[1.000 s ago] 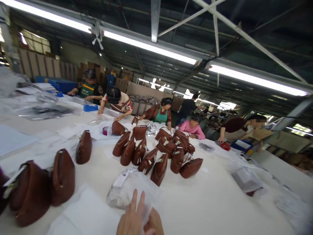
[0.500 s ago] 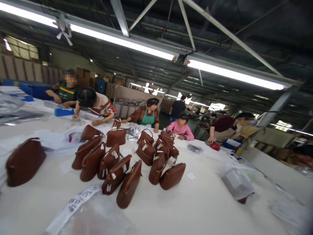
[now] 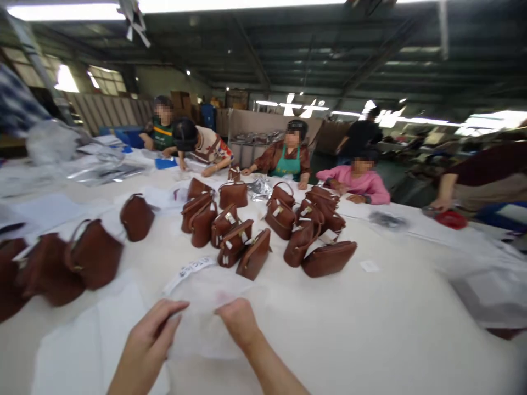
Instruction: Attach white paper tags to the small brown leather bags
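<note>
A translucent plastic bag [image 3: 201, 329] spreads over the near part of the white table, with a strip of handwritten marks [image 3: 191, 269] at its far edge. My left hand [image 3: 150, 343] is at the bag's left side, thumb and index finger closing on its edge. On the other side my right hand [image 3: 241, 323] pinches the film, its fingers curled. Just beyond the bag, a brown handbag [image 3: 254, 255] stands among several others, many with white tags. Another brown handbag [image 3: 329, 259] rests to the right of the group.
More brown handbags [image 3: 96, 255] stand at the left. White sheets [image 3: 94, 340] lie at the near left. Silver packaging [image 3: 261, 188] and a plastic-wrapped bundle [image 3: 486, 293] are on the table [image 3: 370, 329]. Co-workers sit and stand along the far side, one in a green apron [image 3: 288, 164].
Both my hands have come into view at the plastic bag. My view has tilted down and swung left, showing more handbags at the left and less ceiling.
</note>
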Tool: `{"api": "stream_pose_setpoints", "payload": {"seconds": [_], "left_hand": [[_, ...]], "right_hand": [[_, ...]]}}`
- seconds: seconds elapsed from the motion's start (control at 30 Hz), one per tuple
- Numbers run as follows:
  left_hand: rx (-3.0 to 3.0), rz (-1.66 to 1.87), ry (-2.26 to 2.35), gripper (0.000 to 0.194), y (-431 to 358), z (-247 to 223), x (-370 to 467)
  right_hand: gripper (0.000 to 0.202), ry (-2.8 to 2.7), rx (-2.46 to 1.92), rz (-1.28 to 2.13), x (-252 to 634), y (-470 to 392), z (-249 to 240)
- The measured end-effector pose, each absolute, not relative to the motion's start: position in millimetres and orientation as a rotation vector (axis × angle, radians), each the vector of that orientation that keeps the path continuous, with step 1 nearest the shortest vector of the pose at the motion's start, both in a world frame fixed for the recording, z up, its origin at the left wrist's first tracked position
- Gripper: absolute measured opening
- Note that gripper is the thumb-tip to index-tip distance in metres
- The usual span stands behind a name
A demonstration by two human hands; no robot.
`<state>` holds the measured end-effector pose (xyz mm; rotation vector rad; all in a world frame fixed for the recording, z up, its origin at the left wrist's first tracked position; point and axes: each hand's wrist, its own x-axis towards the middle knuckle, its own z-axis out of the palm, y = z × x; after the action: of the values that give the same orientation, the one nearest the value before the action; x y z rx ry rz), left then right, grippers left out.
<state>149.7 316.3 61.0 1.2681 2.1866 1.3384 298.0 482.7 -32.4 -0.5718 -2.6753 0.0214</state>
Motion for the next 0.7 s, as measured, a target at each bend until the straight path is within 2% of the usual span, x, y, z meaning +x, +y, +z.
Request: {"api": "stream_pose_setpoints", "payload": {"seconds": [0.07, 0.23, 0.53, 0.7], "left_hand": [[1.223, 1.312, 2.137, 0.032, 320, 76, 153], [1.256, 1.376, 2.136, 0.027, 336, 87, 161], [1.504, 1.318, 2.162, 0.026, 339, 79, 156], [1.756, 1.378, 2.145, 0.027, 336, 63, 146]], "right_hand": [[0.015, -2.636, -0.573, 0.053, 300, 475, -33], [0.023, -2.554, -0.589, 0.033, 319, 486, -19], [0.026, -2.441, -0.653, 0.267, 331, 474, -13], [0.043, -2.487, -0.633, 0.161, 319, 452, -12]]}}
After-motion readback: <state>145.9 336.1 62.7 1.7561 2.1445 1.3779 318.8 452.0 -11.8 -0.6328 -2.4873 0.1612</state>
